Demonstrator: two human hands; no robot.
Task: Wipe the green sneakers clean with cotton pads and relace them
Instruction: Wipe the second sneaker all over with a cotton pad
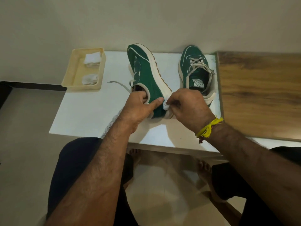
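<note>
Our left hand [138, 105] grips the tilted green sneaker [146, 75] by its collar; our right hand [187, 105] pinches a cotton pad [166, 107] against its heel. Beside them: laced sneaker [195, 69], pad tray [70, 75].

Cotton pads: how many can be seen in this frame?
3. Two white cotton pads lie in the beige plastic tray, far and near; one is pinched in the right hand against the green sneaker's sole. More may be stacked unseen.
</note>
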